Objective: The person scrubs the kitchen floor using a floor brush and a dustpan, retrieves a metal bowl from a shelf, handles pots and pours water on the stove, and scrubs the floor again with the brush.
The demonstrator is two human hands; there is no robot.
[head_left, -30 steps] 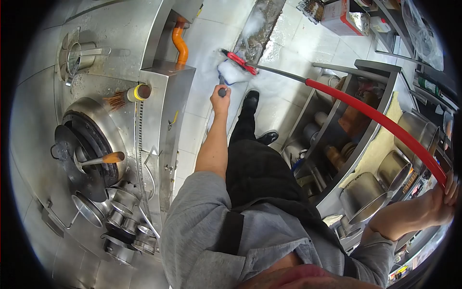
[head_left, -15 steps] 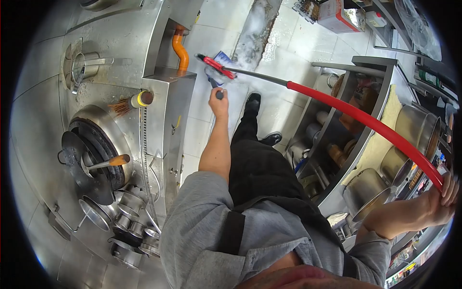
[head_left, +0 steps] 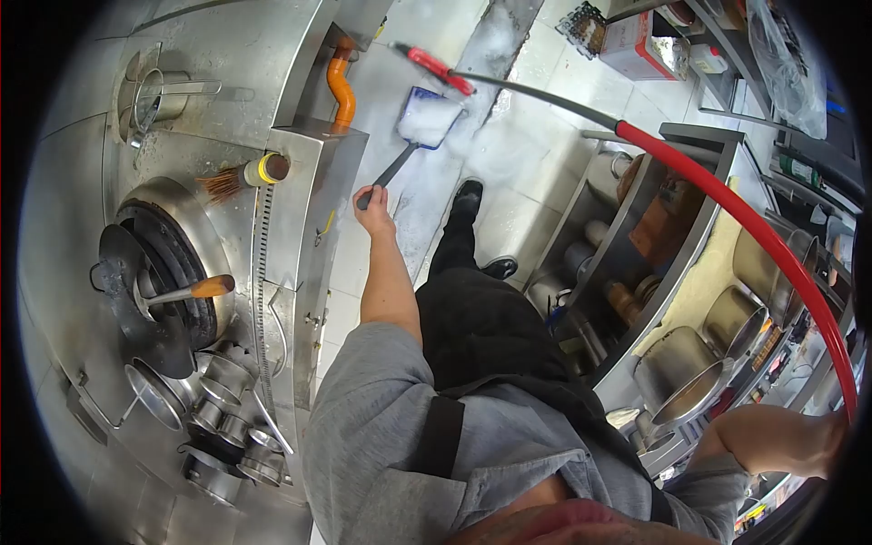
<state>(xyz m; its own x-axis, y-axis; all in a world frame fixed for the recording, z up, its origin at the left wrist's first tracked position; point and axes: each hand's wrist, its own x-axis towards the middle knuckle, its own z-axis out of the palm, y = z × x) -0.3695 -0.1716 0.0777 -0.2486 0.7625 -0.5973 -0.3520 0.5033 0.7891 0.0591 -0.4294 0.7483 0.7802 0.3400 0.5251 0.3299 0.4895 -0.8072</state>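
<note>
My left hand [head_left: 373, 211] is closed around the end of the dark handle of a blue dustpan [head_left: 440, 138]. White suds lie in the dustpan, which rests at the wet tiled floor [head_left: 504, 150]. My right hand [head_left: 817, 442], partly lost at the dark right edge, grips the upper end of a long red-handled broom [head_left: 727, 202]. Its handle looks bowed through the lens and turns grey lower down. The broom's red head [head_left: 440, 70] is just beyond the dustpan, apart from it and slightly blurred; its underside is hidden.
A foamy floor channel [head_left: 495, 45] runs ahead. On my left stands a steel cooking range [head_left: 218, 100] with a wok [head_left: 136, 272], a bamboo brush [head_left: 245, 178] and an orange pipe [head_left: 341, 91]. Shelving [head_left: 658, 282] with pots [head_left: 677, 372] lines my right; a box [head_left: 631, 45] stands ahead.
The broom head has lifted off the dustpan and moved forward and right. My left hand has shifted left and back, with the dustpan now turned, showing suds inside. My right hand has moved lower.
</note>
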